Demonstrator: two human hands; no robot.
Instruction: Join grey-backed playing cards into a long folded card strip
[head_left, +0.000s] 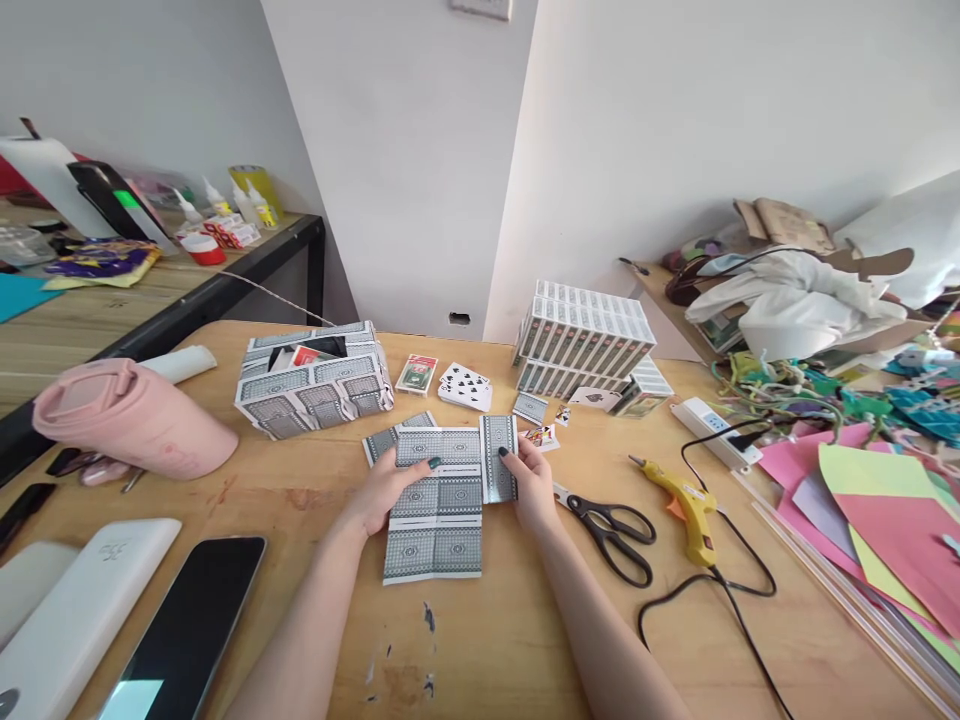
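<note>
My left hand (390,490) grips the left edge of a panel of joined playing cards (437,505), thumb on its patterned face. In my right hand (531,478) is a narrow card strip (498,455), upright against the panel's upper right side. Behind the panel's top left corner lies another patterned card piece (401,435). A box covered in cards (315,385) with an opening on top stands behind, to the left. Next to it are a red and green card pack (417,374) and a pile of loose cards (465,387).
Stacked card packs (585,335) stand at the back. Black scissors (615,525) and a yellow glue gun (690,510) with its cable lie right, near a power strip (716,435) and coloured paper (885,520). A pink tumbler (142,420), power bank (97,610) and phone (187,630) are left.
</note>
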